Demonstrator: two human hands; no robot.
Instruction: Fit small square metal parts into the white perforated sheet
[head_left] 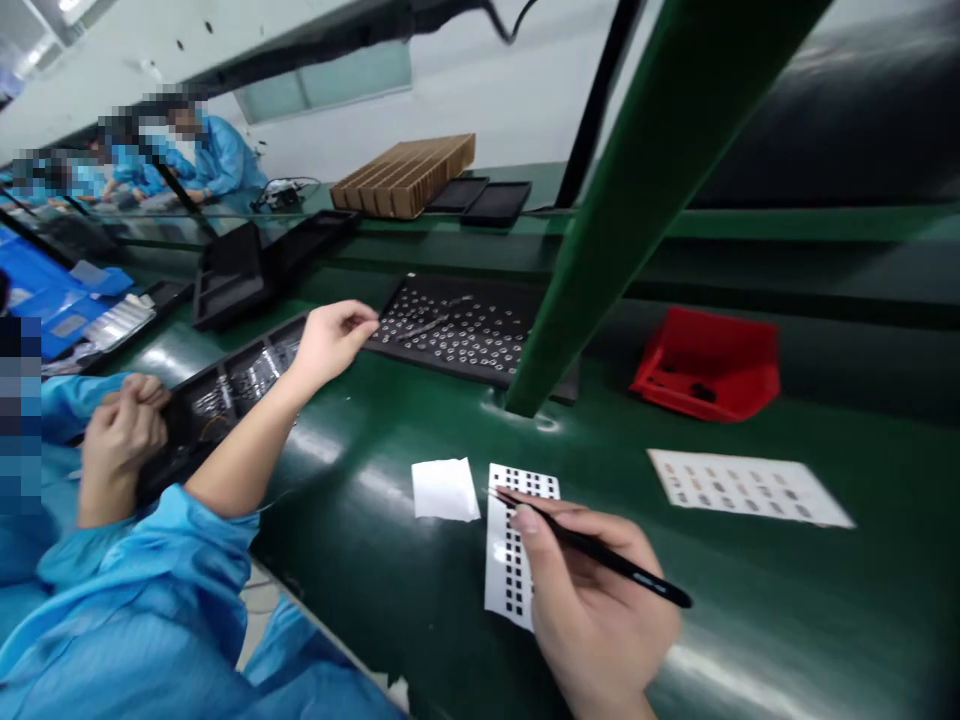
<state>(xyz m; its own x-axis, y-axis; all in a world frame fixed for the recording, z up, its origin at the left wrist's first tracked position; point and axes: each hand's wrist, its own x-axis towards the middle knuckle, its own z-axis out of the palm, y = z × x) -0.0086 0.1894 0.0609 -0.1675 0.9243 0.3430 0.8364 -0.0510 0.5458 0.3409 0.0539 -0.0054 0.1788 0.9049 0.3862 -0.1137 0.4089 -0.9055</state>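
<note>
My right hand [600, 590] grips a pair of black tweezers [600, 553]. The tips lie over the upper left part of a white sheet with rows of small black squares [499, 570]. Far forward on the left, my left hand [334, 340] has thumb and fingers pinched at the left edge of a black tray [450, 362]. Many small ring-like metal parts are spread over that tray. Whatever sits between those fingertips is too small to make out. A blank white square of paper [445, 490] lies left of the sheet.
A green post [600, 240] rises in front of the tray. To the right are a red bin [705, 350] with small dark pieces and a white card [742, 485]. A co-worker's hands [124, 430] rest by another black tray [202, 400]. A cardboard divider box [405, 175] stands behind.
</note>
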